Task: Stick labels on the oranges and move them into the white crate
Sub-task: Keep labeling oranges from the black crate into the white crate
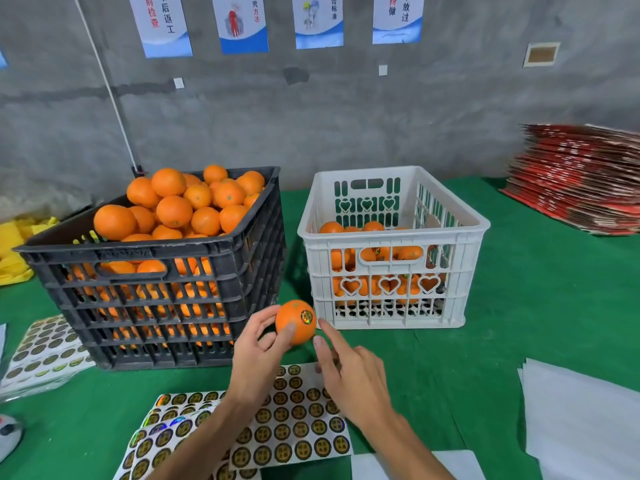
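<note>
My left hand [260, 355] grips an orange [294, 317] between thumb and fingers, in front of the gap between the two crates. A round gold label [306, 317] sits on its right side. Just right of the orange is my right hand [349, 375], fingers extended, index fingertip close to the label and holding nothing. The black crate [156, 303] at left is heaped with unlabelled oranges [180, 206]. At right, the white crate [388, 306] holds several oranges [374, 252] in its lower half. A sheet of gold labels [294, 420] lies under my hands.
More label sheets [41, 351] lie at the left on the green table [519, 306]. White backing papers [581, 420] lie at the right. A stack of red flat cartons [581, 178] sits at the far right, yellow cloth [14, 247] at the far left.
</note>
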